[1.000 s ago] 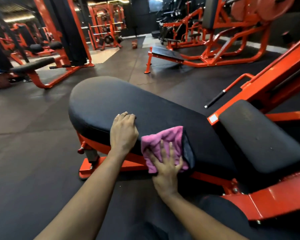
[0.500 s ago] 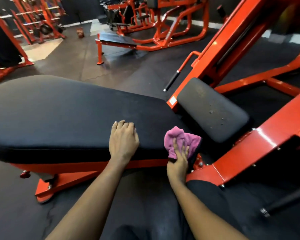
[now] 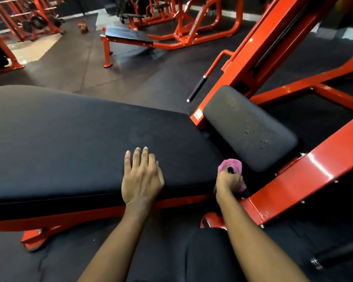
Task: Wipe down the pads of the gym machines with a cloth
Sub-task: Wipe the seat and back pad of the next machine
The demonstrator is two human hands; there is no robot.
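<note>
A long black back pad (image 3: 73,143) on an orange frame fills the left and middle. My left hand (image 3: 141,178) rests flat on its near edge, fingers straight. At the pad's right end my right hand (image 3: 228,182) grips a bunched pink cloth (image 3: 231,164), pressed into the gap between the back pad and a smaller, dusty black seat pad (image 3: 251,129). Part of the cloth is hidden under my fingers.
An orange machine beam (image 3: 306,180) runs diagonally at the right, close to my right hand. A black-gripped handle (image 3: 197,88) sticks out behind the seat pad. A flat bench (image 3: 128,36) and more orange machines stand farther back on the dark rubber floor.
My right hand has slid the cloth rightward along the pad's near edge to its right end and bunched it up. The left hand's fingers have flattened; the view swung right.
</note>
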